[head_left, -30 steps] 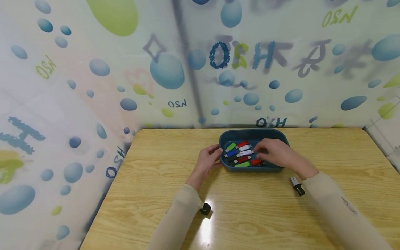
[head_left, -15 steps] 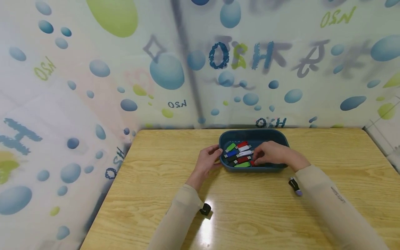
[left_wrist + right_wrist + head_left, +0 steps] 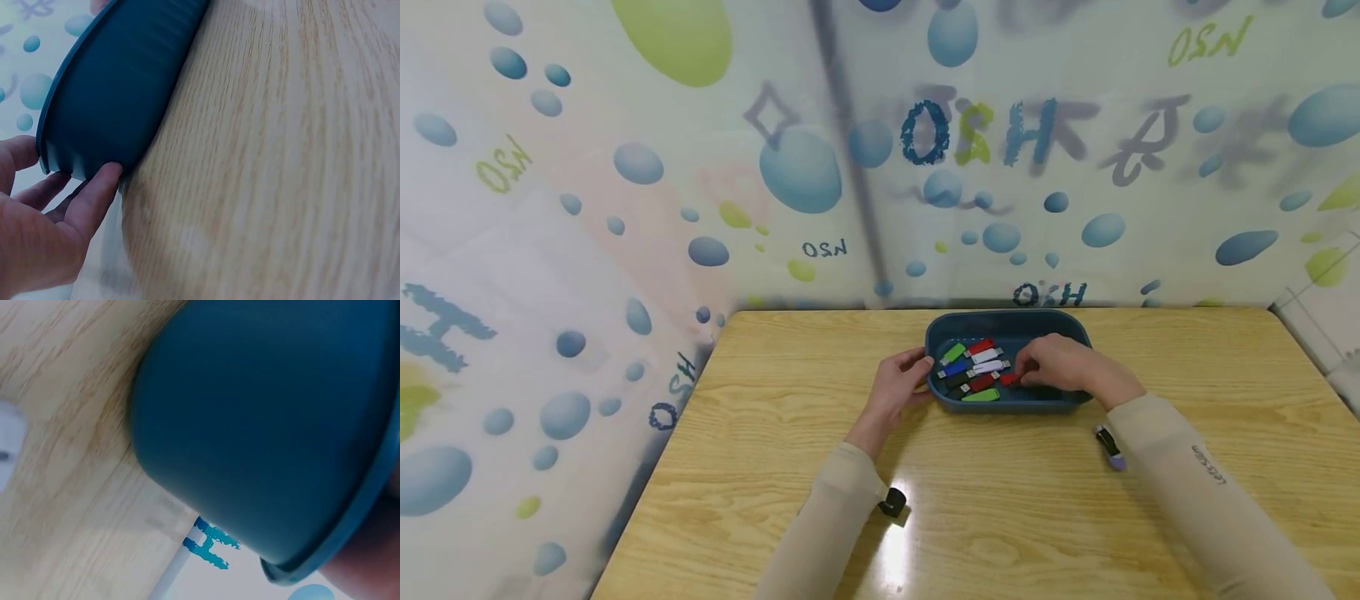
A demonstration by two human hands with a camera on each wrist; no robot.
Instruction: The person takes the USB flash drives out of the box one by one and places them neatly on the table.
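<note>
A pale wall covering (image 3: 662,200), printed with blue and green blobs and reversed lettering, rose behind a wooden table (image 3: 1000,508) that caught a patch of glare near its front.

Toward the left, a person's beige left sleeve (image 3: 827,521) reached up from the lower edge, with a small black piece (image 3: 892,502) just beside its cuff. Beyond it the left hand (image 3: 895,387) gripped the left end of a dark teal tray (image 3: 1000,407), its fingers slightly bent and set apart, the tips touching the rim and the outer wall.

The tray sat near the far edge of the table, and most of the USB sticks lay flat in its left half. Leftmost were a blue stick (image 3: 956,367), an upper green stick (image 3: 954,352) and a black stick (image 3: 957,380). Next came a lower green stick (image 3: 981,396), an upper red stick (image 3: 980,346), a dark red stick (image 3: 982,382) and two white sticks (image 3: 989,367), loosely slanted in rows.

At their right, the curled right hand (image 3: 1060,364) reached inside the tray, thumb and fingertips pinching a small red stick (image 3: 1008,379) near the dark red one; the exact contact was partly hidden. Further right, a black and purple item (image 3: 1109,447) showed just beside the right sleeve (image 3: 1195,479), which bore small dark lettering.
</note>
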